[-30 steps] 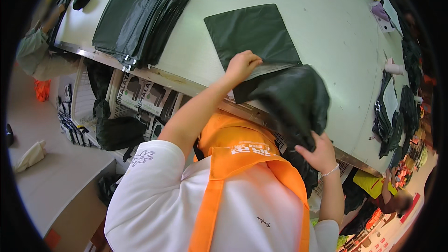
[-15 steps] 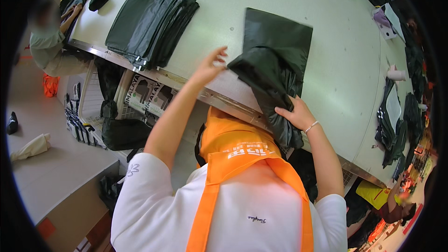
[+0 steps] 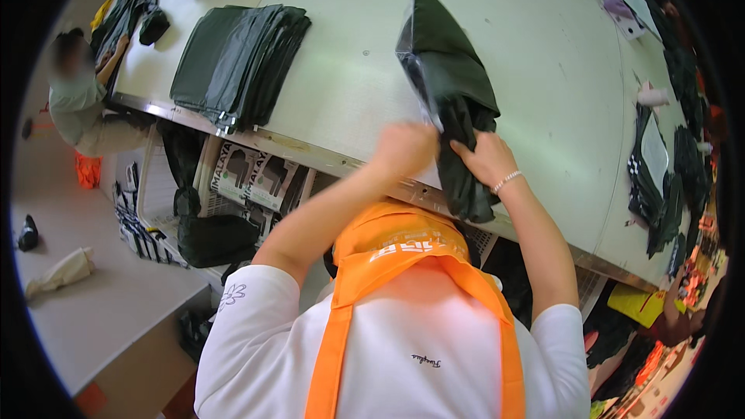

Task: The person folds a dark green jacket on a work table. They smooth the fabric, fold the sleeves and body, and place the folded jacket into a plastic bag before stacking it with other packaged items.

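A dark green folded garment (image 3: 458, 116) sits partly inside a clear plastic bag (image 3: 419, 54), and both stand tilted up off the pale table (image 3: 543, 77). My left hand (image 3: 403, 147) is shut on the bag's lower edge. Just to its right, my right hand (image 3: 485, 159), with a bead bracelet at the wrist, grips the loose lower end of the garment, which hangs over the table's front edge. An orange apron over a white shirt fills the bottom of the view.
A stack of bagged dark garments (image 3: 240, 62) lies at the table's left. More dark pieces (image 3: 660, 171) line its right side. Another person (image 3: 77, 101) crouches at the far left. Printed cartons (image 3: 256, 178) and dark bags sit under the table.
The bagged garment has swung up from lying flat to standing on edge. My left hand has come across from the table edge to meet my right hand at its lower end.
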`<state>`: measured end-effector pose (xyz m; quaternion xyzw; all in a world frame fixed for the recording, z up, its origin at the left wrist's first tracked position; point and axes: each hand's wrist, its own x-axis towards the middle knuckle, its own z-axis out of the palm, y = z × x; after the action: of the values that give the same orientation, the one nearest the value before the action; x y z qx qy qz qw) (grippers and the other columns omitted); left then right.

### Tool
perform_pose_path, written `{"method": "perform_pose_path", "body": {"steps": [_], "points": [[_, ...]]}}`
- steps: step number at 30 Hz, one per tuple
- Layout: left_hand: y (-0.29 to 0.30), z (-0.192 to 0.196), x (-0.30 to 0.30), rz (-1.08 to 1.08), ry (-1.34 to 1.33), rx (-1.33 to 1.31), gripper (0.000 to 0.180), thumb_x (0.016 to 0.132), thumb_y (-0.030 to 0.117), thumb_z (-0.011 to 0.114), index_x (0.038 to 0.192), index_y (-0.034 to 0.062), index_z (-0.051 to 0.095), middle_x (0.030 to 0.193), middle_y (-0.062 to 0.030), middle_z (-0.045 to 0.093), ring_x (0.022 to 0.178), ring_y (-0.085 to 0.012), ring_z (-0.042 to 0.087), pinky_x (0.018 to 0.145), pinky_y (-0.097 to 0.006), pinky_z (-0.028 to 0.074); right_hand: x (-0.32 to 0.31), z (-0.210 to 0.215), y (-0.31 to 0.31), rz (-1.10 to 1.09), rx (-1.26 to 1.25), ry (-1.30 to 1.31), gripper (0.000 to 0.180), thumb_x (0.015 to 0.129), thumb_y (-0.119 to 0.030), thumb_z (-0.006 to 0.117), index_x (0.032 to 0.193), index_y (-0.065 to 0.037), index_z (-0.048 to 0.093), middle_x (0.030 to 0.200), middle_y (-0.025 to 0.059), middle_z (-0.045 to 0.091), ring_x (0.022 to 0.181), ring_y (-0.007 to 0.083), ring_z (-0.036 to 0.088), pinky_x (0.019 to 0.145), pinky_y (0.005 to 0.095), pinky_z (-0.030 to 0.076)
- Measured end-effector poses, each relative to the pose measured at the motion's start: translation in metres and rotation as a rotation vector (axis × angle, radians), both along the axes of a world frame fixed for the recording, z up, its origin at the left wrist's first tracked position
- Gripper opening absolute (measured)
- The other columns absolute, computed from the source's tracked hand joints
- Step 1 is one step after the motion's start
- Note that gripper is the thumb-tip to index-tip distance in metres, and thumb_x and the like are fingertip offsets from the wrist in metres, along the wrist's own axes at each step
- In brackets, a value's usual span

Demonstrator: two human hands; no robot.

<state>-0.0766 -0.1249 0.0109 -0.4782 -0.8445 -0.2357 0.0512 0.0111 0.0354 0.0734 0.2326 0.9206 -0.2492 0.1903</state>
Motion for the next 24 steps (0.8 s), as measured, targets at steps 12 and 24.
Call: {"method": "perform_pose_path", "body": {"steps": [12, 24], "points": [[0.116, 0.060, -0.039, -0.088, 0.109, -0.123, 0.037, 0.071, 0.037, 0.070, 0.086, 0.0035, 0.065, 0.086, -0.0128, 0.062, 0.084, -0.0260, 0.062, 0.064, -0.036, 0.052, 0.003, -0.007, -0.020, 0.196, 0.360, 0.207, 0.039, 0.070, -0.038, 0.072, 0.086, -0.003, 0.065, 0.111, 0.0262, 0.055, 0.084, 0.0335, 0.062, 0.071, 0.0400, 0.052], [0.065, 0.063, 0.008, -0.568, -0.185, 0.324, 0.042, 0.068, 0.006, 0.065, 0.111, 0.0074, 0.063, 0.108, -0.0109, 0.060, 0.106, -0.0275, 0.055, 0.094, -0.040, 0.041, 0.020, -0.101, 0.040, -0.085, 0.200, 0.682, 0.038, 0.091, -0.026, 0.051, 0.121, -0.003, 0.052, 0.131, 0.0192, 0.049, 0.120, 0.0326, 0.045, 0.103, 0.0399, 0.032]]}}
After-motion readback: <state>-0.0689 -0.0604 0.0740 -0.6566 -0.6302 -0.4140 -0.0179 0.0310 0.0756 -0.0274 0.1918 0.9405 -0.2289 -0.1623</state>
